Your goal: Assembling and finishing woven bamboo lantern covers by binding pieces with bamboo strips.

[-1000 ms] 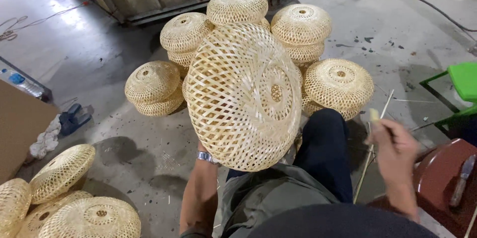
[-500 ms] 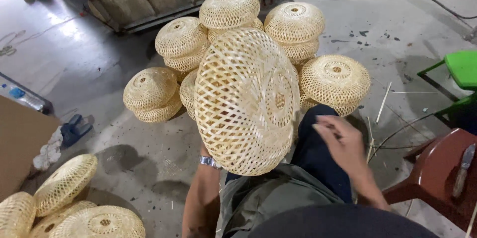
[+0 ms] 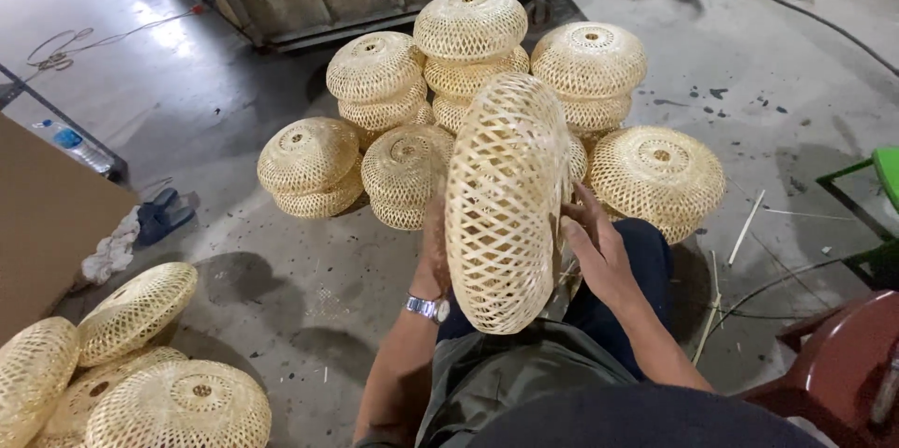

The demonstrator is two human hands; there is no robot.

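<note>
You see one open-weave basket standing on edge, five stacks of finished baskets behind it, four more baskets at lower left, one bottle, and two hands.
</note>
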